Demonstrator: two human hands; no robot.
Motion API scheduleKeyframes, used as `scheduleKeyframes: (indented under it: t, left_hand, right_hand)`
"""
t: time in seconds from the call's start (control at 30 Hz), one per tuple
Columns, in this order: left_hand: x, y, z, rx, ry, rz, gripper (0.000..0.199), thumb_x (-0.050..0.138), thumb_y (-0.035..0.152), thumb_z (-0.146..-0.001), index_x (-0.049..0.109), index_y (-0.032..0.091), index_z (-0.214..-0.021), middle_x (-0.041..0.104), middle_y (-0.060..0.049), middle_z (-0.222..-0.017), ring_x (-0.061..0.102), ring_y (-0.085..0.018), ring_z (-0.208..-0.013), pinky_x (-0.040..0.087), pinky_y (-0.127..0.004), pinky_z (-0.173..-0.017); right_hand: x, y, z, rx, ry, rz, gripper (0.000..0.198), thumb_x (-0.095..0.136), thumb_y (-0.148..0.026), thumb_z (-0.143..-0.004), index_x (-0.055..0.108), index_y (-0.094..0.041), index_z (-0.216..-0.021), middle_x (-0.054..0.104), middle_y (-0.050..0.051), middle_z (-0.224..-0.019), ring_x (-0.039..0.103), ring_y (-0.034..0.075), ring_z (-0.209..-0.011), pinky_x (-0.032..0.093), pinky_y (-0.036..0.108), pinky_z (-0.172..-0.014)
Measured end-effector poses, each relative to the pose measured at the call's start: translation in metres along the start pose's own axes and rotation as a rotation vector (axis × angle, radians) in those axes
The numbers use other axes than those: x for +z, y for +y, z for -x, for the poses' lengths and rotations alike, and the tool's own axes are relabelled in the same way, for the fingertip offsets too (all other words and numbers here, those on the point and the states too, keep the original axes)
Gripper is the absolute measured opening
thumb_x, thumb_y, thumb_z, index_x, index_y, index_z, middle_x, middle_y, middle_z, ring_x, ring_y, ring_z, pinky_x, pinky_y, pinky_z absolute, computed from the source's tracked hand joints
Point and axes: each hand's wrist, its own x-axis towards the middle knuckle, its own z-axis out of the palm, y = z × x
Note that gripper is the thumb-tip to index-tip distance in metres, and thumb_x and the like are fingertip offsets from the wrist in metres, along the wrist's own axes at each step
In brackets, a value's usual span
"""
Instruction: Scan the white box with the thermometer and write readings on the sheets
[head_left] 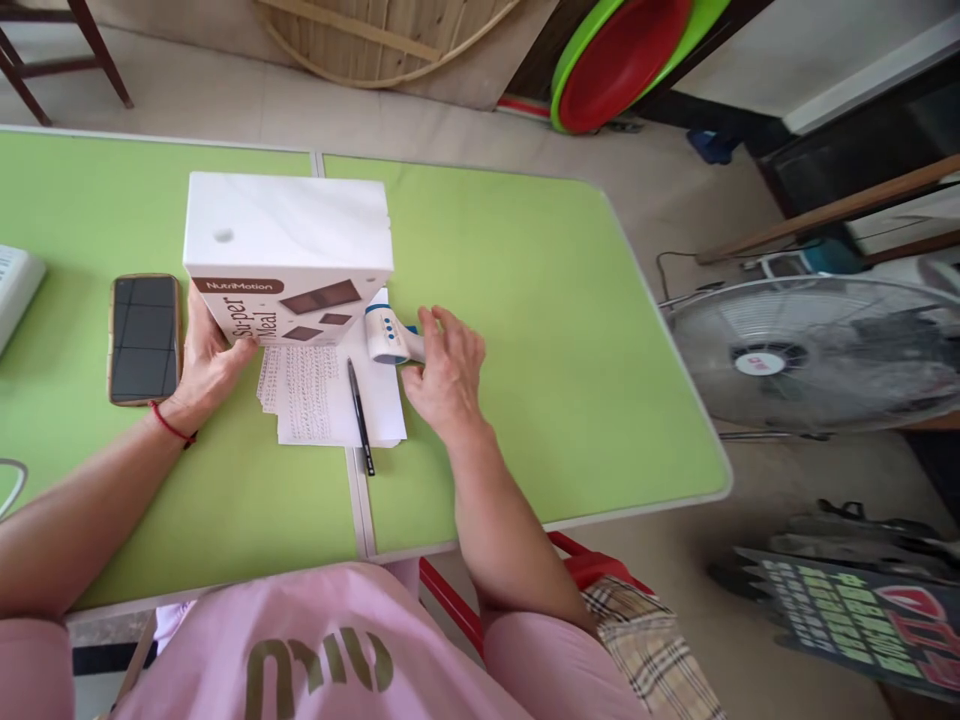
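One white box (289,225), printed "NutriMotion", was positioned on the table over the far part of some papers (309,400), their sheets too overlapped to count. One left hand (208,350) grasped its lower left corner, thumb on the printed face. One white-and-blue handheld device (385,335) lay just right of the box; one right hand (448,372) met its handle, though whether the fingers had closed cannot be told. One black pen (360,415) crossed the papers; one phone (144,340) lay left. The green table (562,350) had one visible seam. Beyond stood one fan (760,362), one red basin (626,60) and one round wooden panel (394,35).
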Motion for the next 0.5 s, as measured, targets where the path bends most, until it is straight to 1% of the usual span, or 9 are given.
scheduleKeyframes:
  t: [0.03, 0.1, 0.13, 0.2, 0.27, 0.33, 0.4, 0.43, 0.5]
  left_hand:
    - [0.002, -0.002, 0.000, -0.031, 0.066, 0.056, 0.066, 0.056, 0.070, -0.089, 0.043, 0.024, -0.135, 0.056, -0.012, -0.126, 0.057, -0.029, -0.121, 0.055, -0.046, -0.096]
    - [0.005, -0.004, 0.000, -0.053, 0.100, 0.095, 0.067, 0.067, 0.069, -0.082, 0.050, 0.022, -0.127, 0.060, -0.012, -0.119, 0.061, -0.029, -0.114, 0.056, -0.047, -0.094]
    - [0.006, -0.003, -0.001, -0.063, 0.112, 0.094, 0.066, 0.070, 0.067, -0.081, 0.052, 0.021, -0.125, 0.060, -0.012, -0.117, 0.062, -0.029, -0.111, 0.056, -0.047, -0.094]
    - [0.006, 0.000, -0.001, -0.070, 0.137, 0.105, 0.064, 0.072, 0.065, -0.081, 0.053, 0.021, -0.124, 0.060, -0.012, -0.118, 0.063, -0.028, -0.109, 0.056, -0.047, -0.094]
    - [0.005, 0.005, -0.002, -0.054, 0.174, 0.152, 0.064, 0.074, 0.063, -0.081, 0.052, 0.021, -0.125, 0.060, -0.013, -0.122, 0.063, -0.028, -0.110, 0.057, -0.045, -0.094]
    - [0.005, 0.011, -0.003, -0.031, 0.218, 0.192, 0.063, 0.076, 0.062, -0.080, 0.052, 0.022, -0.123, 0.060, -0.012, -0.125, 0.063, -0.027, -0.112, 0.058, -0.042, -0.093]
    - [0.004, 0.015, -0.002, -0.029, 0.251, 0.171, 0.062, 0.075, 0.063, -0.081, 0.052, 0.021, -0.121, 0.063, -0.011, -0.121, 0.065, -0.026, -0.107, 0.059, -0.039, -0.088]
    - [0.004, 0.017, -0.001, -0.035, 0.260, 0.139, 0.060, 0.072, 0.064, -0.082, 0.053, 0.021, -0.119, 0.065, -0.010, -0.116, 0.067, -0.025, -0.102, 0.060, -0.038, -0.084]
    - [0.005, 0.021, 0.001, -0.052, 0.263, 0.066, 0.056, 0.067, 0.066, -0.086, 0.056, 0.019, -0.114, 0.067, -0.008, -0.105, 0.068, -0.023, -0.091, 0.060, -0.035, -0.076]
  right_hand:
    - [0.002, 0.003, 0.000, 0.005, -0.050, 0.006, 0.062, 0.052, -0.008, -0.075, 0.049, -0.016, -0.137, 0.060, 0.019, -0.130, 0.054, 0.036, -0.118, 0.042, 0.060, -0.101]
    - [0.005, 0.006, 0.001, -0.001, -0.105, -0.006, 0.056, 0.052, -0.010, -0.076, 0.053, -0.015, -0.132, 0.067, 0.018, -0.117, 0.059, 0.033, -0.107, 0.044, 0.060, -0.098]
    - [0.006, 0.007, 0.001, -0.003, -0.108, -0.023, 0.052, 0.053, -0.011, -0.077, 0.056, -0.015, -0.129, 0.068, 0.017, -0.110, 0.060, 0.032, -0.101, 0.045, 0.059, -0.097]
    - [0.006, 0.007, 0.002, 0.004, -0.063, -0.082, 0.048, 0.054, -0.013, -0.078, 0.057, -0.015, -0.126, 0.068, 0.015, -0.102, 0.061, 0.031, -0.096, 0.049, 0.056, -0.092]
    - [0.003, 0.003, 0.003, 0.030, 0.032, -0.193, 0.049, 0.058, -0.019, -0.080, 0.055, -0.016, -0.129, 0.067, 0.015, -0.103, 0.061, 0.030, -0.097, 0.054, 0.052, -0.086]
    - [-0.004, -0.008, 0.005, 0.040, 0.126, -0.383, 0.046, 0.062, -0.028, -0.081, 0.054, -0.020, -0.126, 0.065, 0.013, -0.101, 0.062, 0.027, -0.092, 0.057, 0.045, -0.074]
    - [-0.014, -0.023, 0.010, 0.008, 0.134, -0.662, 0.032, 0.064, -0.036, -0.083, 0.058, -0.023, -0.111, 0.063, 0.007, -0.090, 0.061, 0.022, -0.078, 0.056, 0.037, -0.061]
    - [-0.019, -0.032, 0.013, -0.023, 0.075, -0.821, 0.025, 0.064, -0.040, -0.083, 0.060, -0.024, -0.102, 0.063, 0.005, -0.084, 0.060, 0.019, -0.070, 0.055, 0.035, -0.057]
    - [-0.027, -0.050, 0.020, -0.038, -0.102, -1.109, 0.020, 0.062, -0.043, -0.083, 0.060, -0.024, -0.087, 0.060, 0.001, -0.072, 0.060, 0.018, -0.065, 0.054, 0.035, -0.057]
